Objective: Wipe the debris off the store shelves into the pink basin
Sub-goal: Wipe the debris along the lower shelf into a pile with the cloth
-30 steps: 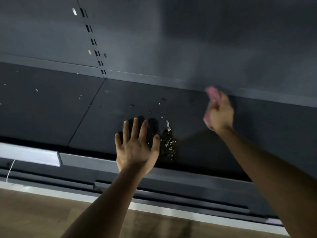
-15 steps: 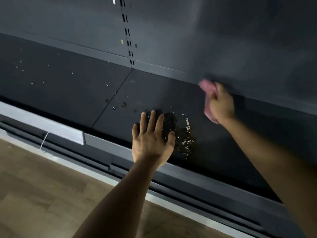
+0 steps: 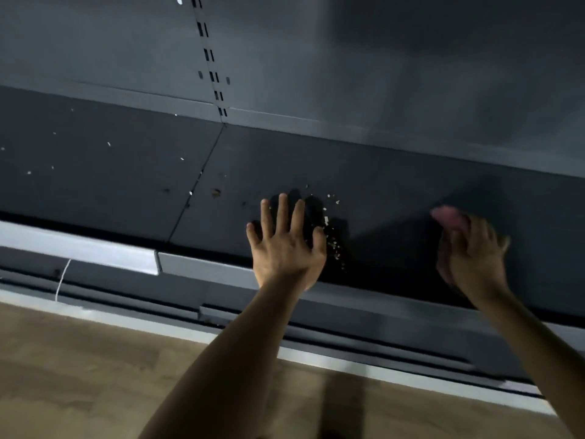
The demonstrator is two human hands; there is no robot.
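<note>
- The left hand is spread flat, palm down, over the dark grey metal shelf, fingers wide apart and straight, the thumb out to the right; it grips nothing.
- Whether the palm presses on the shelf or hovers just above it cannot be told.
- A small heap of pale crumbs and dark debris lies on the shelf just beside the left thumb, near the shelf's front lip.
- The right hand is blurred; its fingers curl around a pink cloth, which sticks out past the fingertips towards the back of the shelf.
- The right hand is well apart from the debris heap, to its right.
- More pale specks are scattered over the neighbouring shelf panel on the left.
- A slotted upright strip runs up the grey back wall.
- Wood-look brown flooring shows below the shelf base.
- The pink basin is not in view.
</note>
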